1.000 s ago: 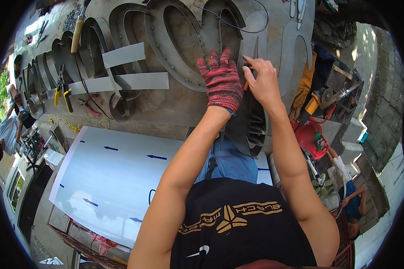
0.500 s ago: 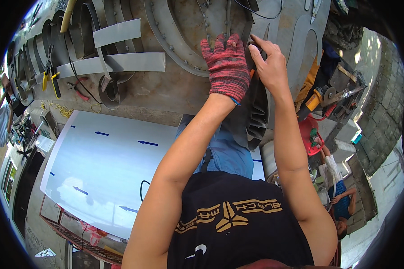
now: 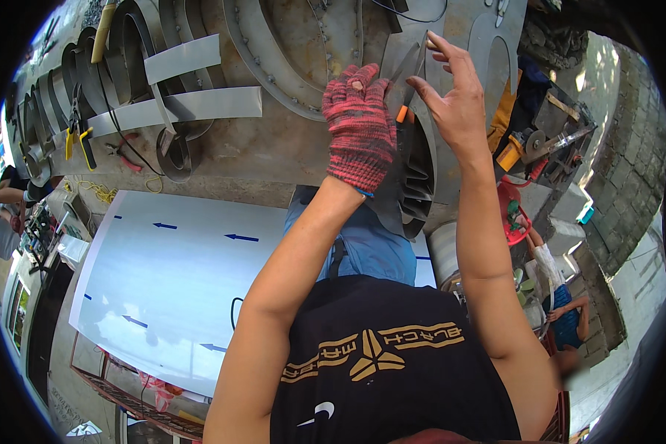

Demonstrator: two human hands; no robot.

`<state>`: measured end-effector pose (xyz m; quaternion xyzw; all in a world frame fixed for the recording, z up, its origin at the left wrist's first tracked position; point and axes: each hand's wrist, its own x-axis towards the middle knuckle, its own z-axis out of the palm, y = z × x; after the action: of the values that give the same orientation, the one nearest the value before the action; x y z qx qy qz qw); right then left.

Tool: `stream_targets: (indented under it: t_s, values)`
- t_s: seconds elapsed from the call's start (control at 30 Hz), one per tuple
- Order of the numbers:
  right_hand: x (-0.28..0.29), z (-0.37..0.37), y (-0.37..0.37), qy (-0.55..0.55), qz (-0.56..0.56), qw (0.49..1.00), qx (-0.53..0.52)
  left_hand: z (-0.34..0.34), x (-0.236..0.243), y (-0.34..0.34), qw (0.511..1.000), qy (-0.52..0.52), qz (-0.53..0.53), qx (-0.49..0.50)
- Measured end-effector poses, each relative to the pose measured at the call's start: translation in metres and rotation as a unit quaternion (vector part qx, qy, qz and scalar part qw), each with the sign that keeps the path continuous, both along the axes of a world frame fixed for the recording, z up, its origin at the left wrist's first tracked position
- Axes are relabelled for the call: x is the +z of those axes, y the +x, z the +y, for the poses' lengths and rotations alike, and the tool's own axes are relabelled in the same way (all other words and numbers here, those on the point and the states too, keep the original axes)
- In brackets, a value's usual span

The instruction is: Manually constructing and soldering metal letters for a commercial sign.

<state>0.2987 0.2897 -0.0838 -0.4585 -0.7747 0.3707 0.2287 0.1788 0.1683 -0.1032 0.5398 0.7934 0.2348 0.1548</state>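
Observation:
My left hand [image 3: 359,126], in a red and black knit glove, has its fingers bent together over a grey metal workpiece; what they grip is hidden. My bare right hand [image 3: 457,96] is just to its right. Its index fingertip and thumb touch a thin dark tool with an orange end [image 3: 402,113], which slants between the two hands; its exact kind does not show. Below it a dark curved metal piece with several fins [image 3: 419,181] stands against the table edge, close to my legs.
Bent metal strips [image 3: 200,105], yellow-handled pliers [image 3: 78,133] and red-handled pliers [image 3: 128,154] lie on the left. A large curved metal form [image 3: 270,66] lies ahead. A white sheet with blue arrows [image 3: 177,274] is beside me. An angle grinder [image 3: 514,154] and a red basin [image 3: 509,211] are right.
My left hand has drawn back toward me, its fingers now more bent. My right hand has lifted and turned, exposing more of the thin tool. The whole view has shifted slightly.

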Motion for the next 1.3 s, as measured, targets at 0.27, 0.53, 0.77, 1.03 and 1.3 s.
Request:
stream_targets:
  t_s: [0.27, 0.53, 0.77, 1.03, 1.3]
  values:
    - [0.078, 0.008, 0.038, 0.072, 0.023, 0.981, 0.181, -0.032, 0.080, -0.007, 0.949, -0.025, -0.310, -0.059]
    - [0.118, -0.037, 0.071, 0.071, 0.119, 0.985, 0.105, -0.059, 0.134, -0.035, 0.913, -0.185, -0.319, -0.177]
    - [0.129, -0.051, 0.088, 0.114, 0.169, 0.977, 0.069, -0.076, 0.148, -0.001, 0.942, -0.126, -0.283, -0.128]
    - [0.122, -0.080, 0.086, 0.156, 0.160, 0.974, -0.022, -0.087, 0.154, 0.011, 0.950, -0.116, -0.287, -0.040]
    - [0.135, -0.056, 0.093, 0.108, 0.144, 0.983, 0.034, -0.087, 0.164, 0.007, 0.966, -0.104, -0.226, -0.075]
